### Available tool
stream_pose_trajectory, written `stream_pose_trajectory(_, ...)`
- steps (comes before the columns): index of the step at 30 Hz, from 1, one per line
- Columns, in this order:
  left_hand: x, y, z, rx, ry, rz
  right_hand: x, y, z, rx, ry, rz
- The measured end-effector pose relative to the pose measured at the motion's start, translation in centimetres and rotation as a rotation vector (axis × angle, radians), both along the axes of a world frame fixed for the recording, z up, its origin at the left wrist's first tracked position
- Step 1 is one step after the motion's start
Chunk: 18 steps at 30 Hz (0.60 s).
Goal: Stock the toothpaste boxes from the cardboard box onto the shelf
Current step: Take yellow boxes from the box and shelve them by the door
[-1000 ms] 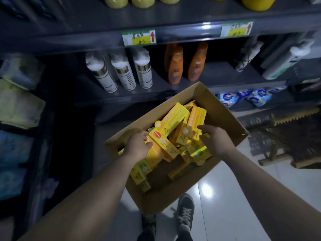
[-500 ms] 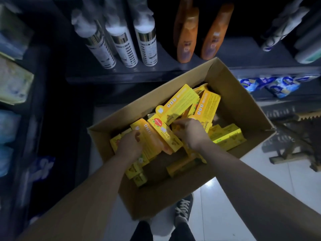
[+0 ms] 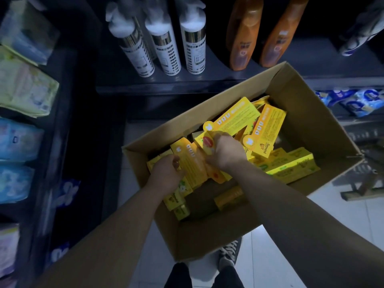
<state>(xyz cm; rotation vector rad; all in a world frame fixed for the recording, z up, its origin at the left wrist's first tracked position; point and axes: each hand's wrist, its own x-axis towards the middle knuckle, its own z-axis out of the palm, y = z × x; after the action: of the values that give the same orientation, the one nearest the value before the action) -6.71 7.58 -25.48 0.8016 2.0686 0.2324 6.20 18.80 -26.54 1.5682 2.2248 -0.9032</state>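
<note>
My right hand (image 3: 225, 153) has crossed inward and now clamps a toothpaste box (image 3: 208, 143); left hand (image 3: 166, 173) grips another (image 3: 192, 163) (none shelved yet).

The head camera looks steeply down, close over the cardboard box (image 3: 207, 235) and shelf (image 3: 187, 88).
</note>
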Motion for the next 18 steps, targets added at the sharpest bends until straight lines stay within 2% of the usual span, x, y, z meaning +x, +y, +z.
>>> stream_pose_trajectory(5, 0.9, -0.2, 1.1, -0.027, -0.100, 0.035, 1.9, 1.2, 3.7, -0.021, 0.107, -0.237)
stream_pose_trajectory(8, 1.8, 0.2, 2.3, -0.016, -0.203, 0.054, 3.4, 2.6, 5.4, -0.167, 0.219, -0.447)
stream_pose_trajectory(12, 2.9, 1.4, 4.1, 0.067, -0.335, 0.101, 4.8, 3.1, 5.6, -0.400, 0.498, -0.700)
stream_pose_trajectory(18, 3.3, 2.3, 4.7, 0.100, -0.416, 0.168, 4.6, 2.6, 4.4, -0.520, 0.612, -0.830)
